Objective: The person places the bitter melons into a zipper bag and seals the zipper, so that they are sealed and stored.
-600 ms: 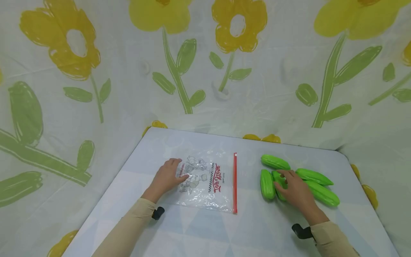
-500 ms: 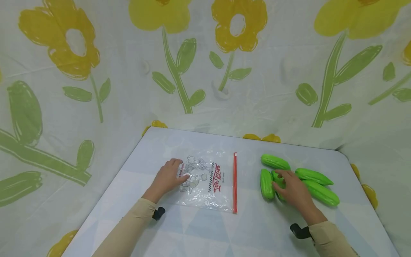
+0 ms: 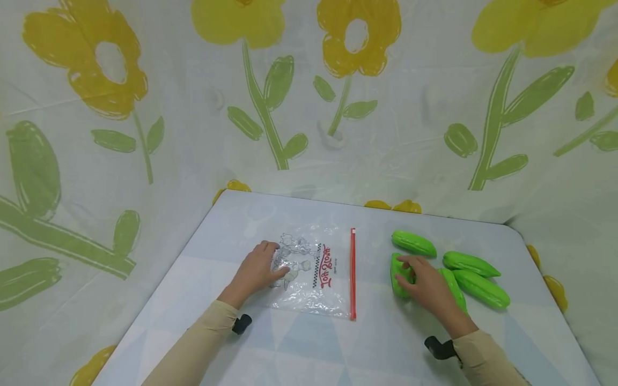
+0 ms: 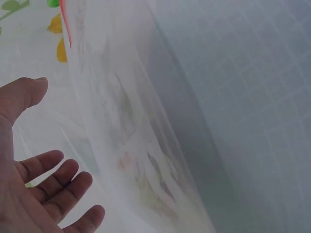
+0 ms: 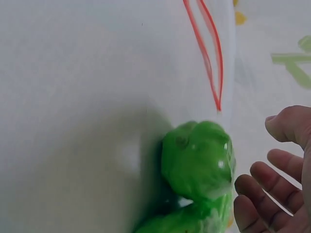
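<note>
A clear printed zip bag [image 3: 309, 276] with a red zip edge [image 3: 353, 273] lies flat on the table. Over its left side my left hand [image 3: 256, 268] hovers, thumb and fingers spread and holding nothing. In the left wrist view the bag [image 4: 126, 126] appears beside those loosely bent fingers [image 4: 68, 194]. My right hand [image 3: 425, 284] reaches above the leftmost glossy green cucumber [image 3: 398, 276] and partly covers it. In the right wrist view a cucumber's blunt end [image 5: 197, 158] sits close to the fingertips, which are apart and not wrapped round it.
Another cucumber [image 3: 456, 292] shows just right of the right hand. Two more [image 3: 470, 263] [image 3: 483, 289] lie farther right, and one [image 3: 413, 243] lies behind. A flower-printed curtain [image 3: 401, 128] rises past the table's back edge [image 3: 309, 200].
My right hand has shifted left, onto the leftmost cucumber, and a cucumber has come into view on its right. My left hand has edged slightly right over the bag.
</note>
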The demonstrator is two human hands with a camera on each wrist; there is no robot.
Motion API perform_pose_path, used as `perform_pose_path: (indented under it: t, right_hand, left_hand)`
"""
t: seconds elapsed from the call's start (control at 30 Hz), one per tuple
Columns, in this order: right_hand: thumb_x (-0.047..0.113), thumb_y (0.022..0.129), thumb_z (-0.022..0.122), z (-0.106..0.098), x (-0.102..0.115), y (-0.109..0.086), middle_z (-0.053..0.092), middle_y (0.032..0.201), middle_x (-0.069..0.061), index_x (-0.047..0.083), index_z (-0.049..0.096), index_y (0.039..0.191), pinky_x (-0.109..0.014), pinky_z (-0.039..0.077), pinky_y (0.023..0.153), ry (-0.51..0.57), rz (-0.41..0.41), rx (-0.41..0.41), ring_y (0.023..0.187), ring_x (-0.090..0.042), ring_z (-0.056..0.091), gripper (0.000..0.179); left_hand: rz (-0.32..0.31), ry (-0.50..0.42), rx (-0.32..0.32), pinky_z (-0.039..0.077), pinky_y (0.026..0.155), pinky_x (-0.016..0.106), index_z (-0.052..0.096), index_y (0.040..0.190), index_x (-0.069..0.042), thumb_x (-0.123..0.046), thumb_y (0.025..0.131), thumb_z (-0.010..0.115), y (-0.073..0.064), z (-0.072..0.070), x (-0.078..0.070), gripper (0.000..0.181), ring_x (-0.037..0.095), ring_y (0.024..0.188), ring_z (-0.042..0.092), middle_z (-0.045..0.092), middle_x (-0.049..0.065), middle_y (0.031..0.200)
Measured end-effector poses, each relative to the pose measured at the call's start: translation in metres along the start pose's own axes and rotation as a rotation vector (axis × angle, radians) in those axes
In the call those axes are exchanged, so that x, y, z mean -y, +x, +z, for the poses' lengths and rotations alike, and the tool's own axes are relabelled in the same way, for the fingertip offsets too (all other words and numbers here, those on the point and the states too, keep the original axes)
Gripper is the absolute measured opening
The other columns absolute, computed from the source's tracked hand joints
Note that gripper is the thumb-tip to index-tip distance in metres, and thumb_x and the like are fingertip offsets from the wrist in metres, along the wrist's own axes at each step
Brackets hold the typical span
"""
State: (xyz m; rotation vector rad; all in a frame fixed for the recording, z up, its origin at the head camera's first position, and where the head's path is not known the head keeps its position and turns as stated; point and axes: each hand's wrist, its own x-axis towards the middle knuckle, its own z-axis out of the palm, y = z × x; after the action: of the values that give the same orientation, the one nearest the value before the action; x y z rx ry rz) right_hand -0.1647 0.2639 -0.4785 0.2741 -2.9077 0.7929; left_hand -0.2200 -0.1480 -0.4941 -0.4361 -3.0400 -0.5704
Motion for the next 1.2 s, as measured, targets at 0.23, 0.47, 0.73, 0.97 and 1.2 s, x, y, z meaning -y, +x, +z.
perform_pose_path:
  t: [0.23,0.47,0.73,0.97,1.2]
  right_hand:
    - [0.017,0.091,0.076,0.015,0.009,0.006,0.062,0.102,-0.006,0.000,0.063,0.129,-0.038,0.052,0.073,-0.008,-0.043,0.013,0.086,-0.018,0.056,0.044]
    - [0.018,0.089,0.078,0.026,0.019,0.010,0.066,0.104,-0.009,0.003,0.065,0.128,-0.038,0.054,0.075,-0.020,-0.050,0.008,0.088,-0.020,0.059,0.044]
    - [0.021,0.090,0.077,0.037,0.032,0.014,0.065,0.110,-0.008,0.006,0.064,0.131,-0.039,0.057,0.078,-0.033,-0.014,0.033,0.094,-0.022,0.062,0.045]
    - [0.022,0.090,0.077,0.047,0.040,0.018,0.065,0.110,-0.006,0.008,0.064,0.131,-0.035,0.057,0.078,-0.010,0.006,0.059,0.094,-0.020,0.061,0.045]
    - [0.023,0.092,0.076,0.058,0.042,0.024,0.065,0.111,-0.005,0.008,0.063,0.134,-0.033,0.056,0.077,0.048,0.041,0.099,0.095,-0.019,0.060,0.047]
  left_hand:
    - [-0.008,-0.011,0.020,0.051,0.099,0.045,0.055,0.134,-0.002,-0.042,0.086,0.080,0.000,0.006,-0.003,0.067,0.028,0.110,0.058,0.059,0.013,0.124]
    - [0.015,-0.013,0.022,0.050,0.101,0.046,0.054,0.136,-0.001,-0.042,0.086,0.080,0.000,0.009,-0.007,0.070,0.029,0.115,0.058,0.059,0.015,0.129]
    - [0.043,-0.016,0.007,0.048,0.105,0.047,0.054,0.137,0.000,-0.043,0.086,0.080,0.000,0.012,-0.012,0.071,0.031,0.120,0.058,0.059,0.016,0.132]
    - [0.046,-0.021,0.003,0.049,0.104,0.046,0.054,0.138,-0.001,-0.043,0.086,0.080,0.002,0.016,-0.018,0.072,0.029,0.117,0.058,0.059,0.015,0.133]
    - [0.068,-0.034,-0.003,0.049,0.103,0.045,0.054,0.138,0.000,-0.042,0.086,0.080,0.003,0.020,-0.020,0.071,0.029,0.118,0.058,0.059,0.015,0.132]
